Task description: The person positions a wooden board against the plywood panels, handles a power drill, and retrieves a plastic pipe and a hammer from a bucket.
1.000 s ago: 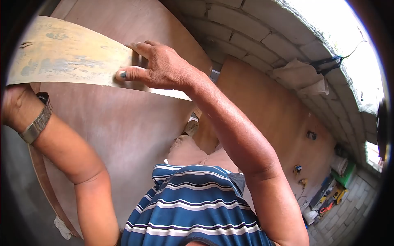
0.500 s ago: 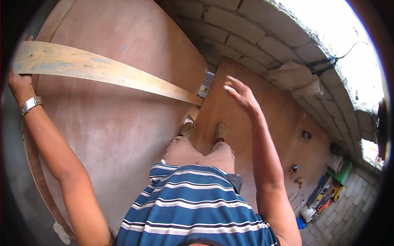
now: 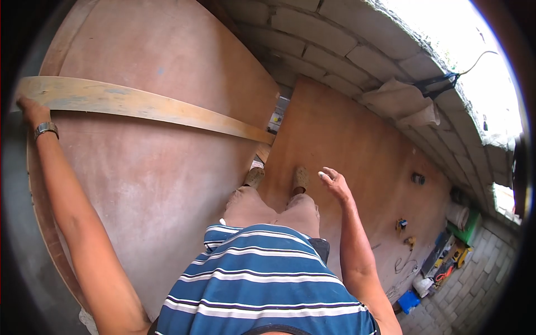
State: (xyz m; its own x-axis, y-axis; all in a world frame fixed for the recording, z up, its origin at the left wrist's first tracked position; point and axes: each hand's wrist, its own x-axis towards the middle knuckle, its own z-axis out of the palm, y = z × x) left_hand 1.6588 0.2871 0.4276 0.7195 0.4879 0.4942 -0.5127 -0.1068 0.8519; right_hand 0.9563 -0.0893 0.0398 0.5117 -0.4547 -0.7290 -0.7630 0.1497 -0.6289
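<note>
A long, thin wooden strip (image 3: 145, 104) with bluish smears lies across the large reddish-brown plywood sheet (image 3: 151, 162) at left. My left hand (image 3: 35, 111), below a metal-banded watch, is closed on the strip's left end; its fingertips are partly hidden. The strip's far end reaches the gap between this sheet and a second plywood sheet (image 3: 357, 151). My right hand (image 3: 336, 184) is over the second sheet, holding nothing, with fingers loosely bent and apart. Something white shows at one of its fingertips.
My shoes (image 3: 300, 178) are near the gap between the sheets. A concrete block wall (image 3: 312, 33) borders the right side. Power tools (image 3: 401, 225) with a cord lie at lower right, beside a toolbox (image 3: 438, 254) and a green container (image 3: 466, 226).
My left hand and the strip's left end have shifted down in view, toward me. My right hand has dropped back closer to my body, its fingers more bent.
</note>
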